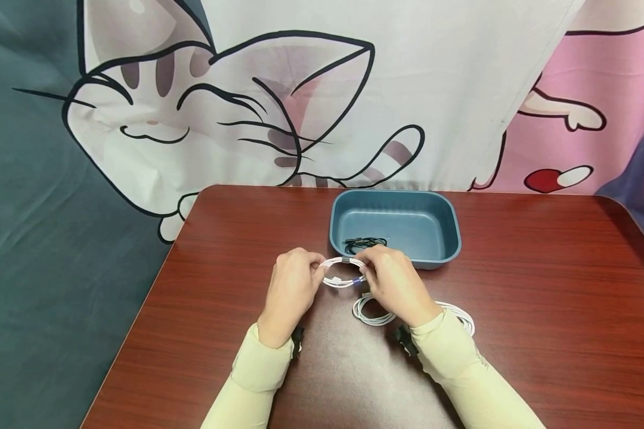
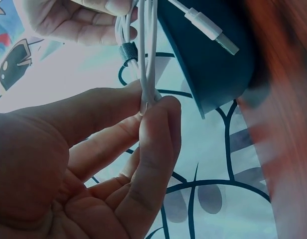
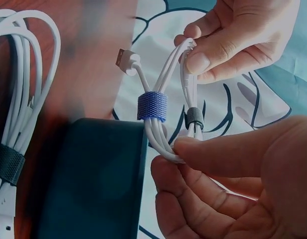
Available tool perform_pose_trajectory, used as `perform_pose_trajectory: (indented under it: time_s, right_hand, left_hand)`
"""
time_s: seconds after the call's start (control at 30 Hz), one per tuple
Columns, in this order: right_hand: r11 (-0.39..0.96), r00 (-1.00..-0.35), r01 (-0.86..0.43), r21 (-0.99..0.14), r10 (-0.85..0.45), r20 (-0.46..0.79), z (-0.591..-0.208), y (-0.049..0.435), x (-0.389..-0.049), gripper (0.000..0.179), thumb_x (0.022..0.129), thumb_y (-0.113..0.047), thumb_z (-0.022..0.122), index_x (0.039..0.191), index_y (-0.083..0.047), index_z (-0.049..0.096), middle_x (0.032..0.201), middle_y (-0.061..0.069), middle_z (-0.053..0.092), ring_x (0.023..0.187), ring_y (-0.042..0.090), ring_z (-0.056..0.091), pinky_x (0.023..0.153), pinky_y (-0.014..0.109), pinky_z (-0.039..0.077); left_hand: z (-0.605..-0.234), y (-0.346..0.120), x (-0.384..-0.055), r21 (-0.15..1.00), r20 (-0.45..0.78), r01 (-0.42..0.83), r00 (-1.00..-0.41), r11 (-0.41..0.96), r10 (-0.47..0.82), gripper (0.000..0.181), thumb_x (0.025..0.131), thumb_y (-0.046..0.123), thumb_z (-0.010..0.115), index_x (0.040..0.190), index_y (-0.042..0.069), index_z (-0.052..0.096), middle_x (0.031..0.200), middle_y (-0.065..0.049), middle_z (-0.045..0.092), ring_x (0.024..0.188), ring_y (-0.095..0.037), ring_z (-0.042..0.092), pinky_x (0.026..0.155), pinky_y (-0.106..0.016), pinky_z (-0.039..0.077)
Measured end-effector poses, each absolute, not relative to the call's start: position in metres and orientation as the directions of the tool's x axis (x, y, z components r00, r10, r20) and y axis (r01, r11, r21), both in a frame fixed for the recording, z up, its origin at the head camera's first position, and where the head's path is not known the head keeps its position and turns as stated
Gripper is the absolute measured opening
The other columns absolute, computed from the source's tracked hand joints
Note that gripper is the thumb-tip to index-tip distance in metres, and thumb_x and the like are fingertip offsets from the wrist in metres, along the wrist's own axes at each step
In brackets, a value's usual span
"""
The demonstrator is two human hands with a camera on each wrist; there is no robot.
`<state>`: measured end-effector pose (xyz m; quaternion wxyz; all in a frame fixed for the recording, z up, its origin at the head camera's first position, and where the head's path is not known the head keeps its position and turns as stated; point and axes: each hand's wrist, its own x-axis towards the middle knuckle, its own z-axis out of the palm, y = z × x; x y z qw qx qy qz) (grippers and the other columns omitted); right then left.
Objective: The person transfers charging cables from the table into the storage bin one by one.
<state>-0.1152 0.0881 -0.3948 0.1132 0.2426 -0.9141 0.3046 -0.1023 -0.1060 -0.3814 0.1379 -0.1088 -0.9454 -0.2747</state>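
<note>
A coiled white USB cable (image 1: 339, 285) is stretched between the two hands in front of the blue-grey bin. My left hand (image 1: 292, 289) pinches its left end between thumb and fingertips. On the opposite end, the right hand (image 1: 397, 283) grips the loop with thumb and index finger. A blue strap (image 3: 152, 106) wraps one side of the coil and a dark grey strap (image 3: 194, 117) the other. The cable's USB plug (image 3: 126, 60) sticks out free beside the blue strap.
Behind the hands stands the blue-grey bin (image 1: 445, 229), with a black coiled cable (image 1: 365, 243) inside. Partly under the right forearm lie a white coiled cable (image 1: 372, 322) and another white cable (image 1: 464, 319). A patterned curtain (image 1: 451, 89) hangs at the brown table's (image 1: 236, 238) far edge.
</note>
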Motion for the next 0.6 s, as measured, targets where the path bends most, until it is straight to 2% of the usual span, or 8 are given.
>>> perform_pose_trajectory:
  time_s: [0.6]
  right_hand:
    - [0.698, -0.853, -0.512, -0.501, -0.341, 0.396, -0.388, 0.096, -0.118, 0.015, 0.086, 0.005, 0.071, 0.096, -0.005, 0.074, 0.092, 0.006, 0.073, 0.082, 0.022, 0.069, 0.073, 0.042, 0.054]
  left_hand:
    - [-0.376, -0.095, -0.106, 0.500, 0.335, 0.261, -0.938, 0.826, 0.093, 0.005, 0.084, 0.007, 0.078, 0.082, 0.012, 0.080, 0.074, 0.000, 0.065, 0.067, -0.017, 0.059, 0.058, -0.033, 0.047]
